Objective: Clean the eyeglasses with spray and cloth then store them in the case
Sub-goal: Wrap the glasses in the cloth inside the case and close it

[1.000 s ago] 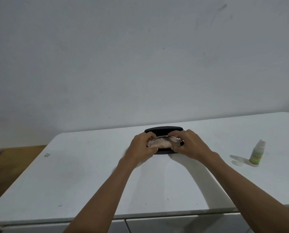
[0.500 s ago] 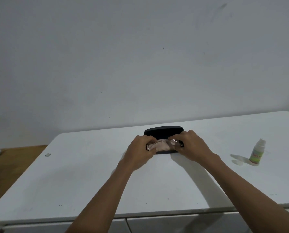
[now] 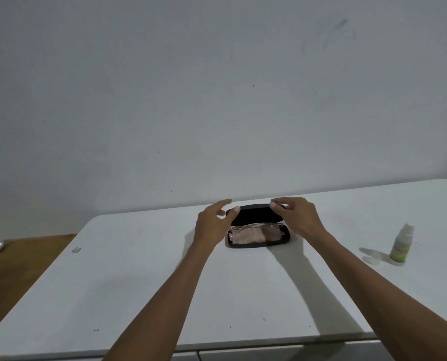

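A black eyeglass case lies open near the far edge of the white table, its lid standing up behind. Inside rest the clear-framed eyeglasses on a folded pinkish cloth. My left hand is at the lid's left end, thumb on its top edge and fingers spread. My right hand pinches the lid's right end with thumb and fingers. A small spray bottle with a green label stands upright at the right of the table.
A white wall rises directly behind the table. Brown wooden floor shows past the table's left edge. A small metal bit lies near the table's left rim. The bottle's clear cap lies beside it.
Both hands have let go of the glasses and cloth, which now lie in the case, and have risen to the two ends of the upright lid.
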`<control>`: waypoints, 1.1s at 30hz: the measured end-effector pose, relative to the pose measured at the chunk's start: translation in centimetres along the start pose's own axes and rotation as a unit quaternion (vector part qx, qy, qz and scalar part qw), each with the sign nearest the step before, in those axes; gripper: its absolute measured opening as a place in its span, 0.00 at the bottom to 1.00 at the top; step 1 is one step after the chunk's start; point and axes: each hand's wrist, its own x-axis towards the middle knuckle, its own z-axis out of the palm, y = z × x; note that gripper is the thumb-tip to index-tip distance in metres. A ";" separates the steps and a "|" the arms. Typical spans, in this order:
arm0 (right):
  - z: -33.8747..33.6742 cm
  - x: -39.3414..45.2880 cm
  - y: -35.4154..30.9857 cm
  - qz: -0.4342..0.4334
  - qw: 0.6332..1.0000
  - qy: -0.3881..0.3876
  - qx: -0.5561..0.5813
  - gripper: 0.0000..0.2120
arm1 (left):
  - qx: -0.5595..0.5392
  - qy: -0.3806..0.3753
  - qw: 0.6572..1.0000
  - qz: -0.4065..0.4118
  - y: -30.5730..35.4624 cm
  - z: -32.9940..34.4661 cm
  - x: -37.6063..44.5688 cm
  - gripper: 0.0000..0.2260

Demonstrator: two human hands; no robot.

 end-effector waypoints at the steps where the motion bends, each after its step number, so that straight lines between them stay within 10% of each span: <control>1: 0.1 0.3 0.0 0.002 1.000 -0.013 0.003 0.13 | -0.002 -0.025 1.000 -0.004 0.1 0.0 0.3 0.14; 11: -1.4 1.6 -0.1 0.035 0.995 -0.084 0.052 0.05 | -0.090 -0.141 0.983 -0.075 0.8 -1.6 1.3 0.10; 33: -0.5 -1.7 2.5 -0.042 0.996 -0.054 0.050 0.04 | -0.231 -0.132 0.962 -0.064 -1.9 -0.6 -1.2 0.14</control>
